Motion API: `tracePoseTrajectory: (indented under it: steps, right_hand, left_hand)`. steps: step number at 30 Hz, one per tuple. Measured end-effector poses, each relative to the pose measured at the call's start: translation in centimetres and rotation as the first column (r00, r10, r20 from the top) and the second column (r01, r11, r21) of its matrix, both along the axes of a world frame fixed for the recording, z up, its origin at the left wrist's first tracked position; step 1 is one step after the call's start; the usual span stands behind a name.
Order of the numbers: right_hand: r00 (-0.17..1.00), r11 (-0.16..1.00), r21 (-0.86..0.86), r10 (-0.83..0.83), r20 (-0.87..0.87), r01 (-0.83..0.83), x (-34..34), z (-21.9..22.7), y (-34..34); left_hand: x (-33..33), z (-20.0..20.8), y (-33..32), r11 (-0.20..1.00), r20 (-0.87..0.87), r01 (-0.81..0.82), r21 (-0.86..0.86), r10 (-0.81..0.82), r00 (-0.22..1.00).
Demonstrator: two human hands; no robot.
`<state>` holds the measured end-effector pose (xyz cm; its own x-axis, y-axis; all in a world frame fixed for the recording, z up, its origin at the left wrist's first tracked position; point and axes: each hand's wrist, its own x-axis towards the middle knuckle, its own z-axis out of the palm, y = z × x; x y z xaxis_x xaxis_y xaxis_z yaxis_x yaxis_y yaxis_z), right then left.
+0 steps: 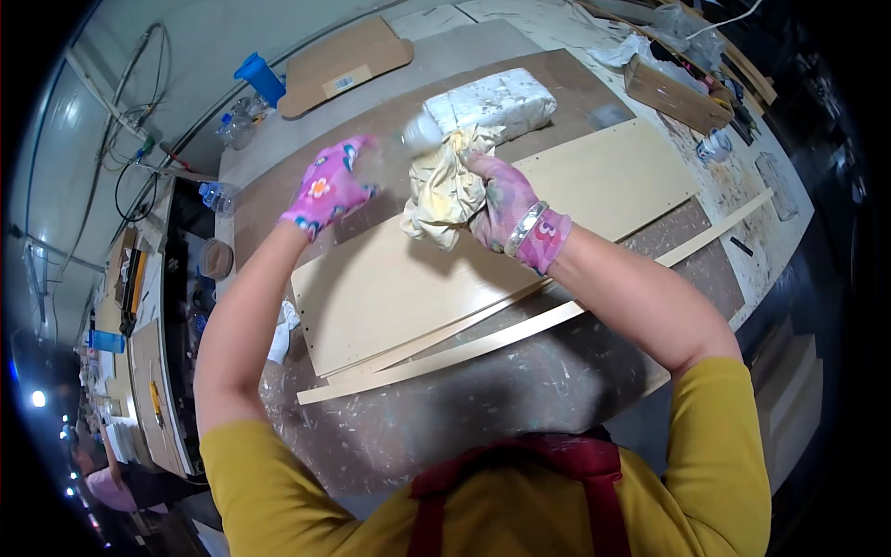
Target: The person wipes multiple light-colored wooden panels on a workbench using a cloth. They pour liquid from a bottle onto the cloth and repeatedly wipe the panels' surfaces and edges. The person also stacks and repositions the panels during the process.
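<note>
My left hand (332, 188), in a pink flowered glove, is raised over the bench with fingers apart and nothing in it. In my right hand (510, 206), gloved alike and with a silvery band at the wrist, a crumpled cream cloth (444, 197) is gripped. Just behind the cloth a white, stained plastic jug (497, 100) lies tilted on its side, its blurred neck pointing left toward my left hand. Whether my right hand also touches the jug is hidden by the cloth. Below both hands lies a pale wooden panel (408, 292) with small holes near its ends.
A long narrow wooden strip (445, 356) lies along the panel's near side. Cardboard (343, 65), a blue cup (260, 79) and clear bottles stand at the back left. An open box (677, 97) and small bottle (715, 147) sit at the right. Another person (116, 487) is at far left.
</note>
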<state>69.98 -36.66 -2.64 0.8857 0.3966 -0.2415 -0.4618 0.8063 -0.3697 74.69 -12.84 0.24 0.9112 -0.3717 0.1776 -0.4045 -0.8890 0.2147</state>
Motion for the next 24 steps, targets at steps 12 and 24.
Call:
tracePoseTrajectory:
  steps: [12, 24]
  right_hand:
    - [0.991, 0.954, -0.298, 0.077, 0.113, -0.04, -1.2, 1.1, -0.6]
    - [0.973, 0.913, -0.385, 0.197, 0.12, -0.137, -2.4, 1.1, 0.6]
  left_hand:
    - [10.2, -11.3, 1.4, 0.675, -0.278, -0.413, -0.612, 0.305, 0.911]
    - [-15.0, 2.1, 12.1, 0.434, -0.488, -0.355, -0.828, -0.246, 0.837]
